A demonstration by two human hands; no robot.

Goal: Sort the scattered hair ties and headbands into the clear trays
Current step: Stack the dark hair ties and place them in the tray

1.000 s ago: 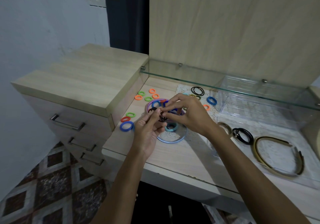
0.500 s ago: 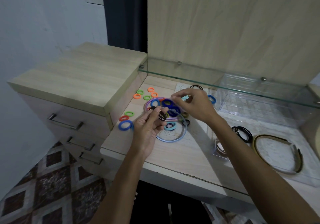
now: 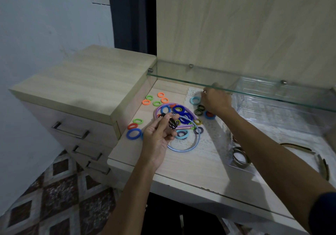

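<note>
Pale wood desk [image 3: 181,163] under a glass shelf [image 3: 254,91], drawer unit [image 3: 81,89] at 9 o'clock. Left hand [image 3: 158,138] raised over the pile, fingers pinching dark ties [image 3: 172,122]. Right hand [image 3: 216,100] reaching to 12 o'clock under the shelf edge — grip there blurred, can't tell. Coloured ties [image 3: 156,103] w/ headbands [image 3: 183,150] scattered center-left; clear tray [image 3: 234,165] at 3 o'clock.

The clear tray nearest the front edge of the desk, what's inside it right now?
Inside the clear tray lies a coiled brownish headband. The right forearm crosses over the tray's far part, so anything lying there is covered and cannot be made out.
</note>
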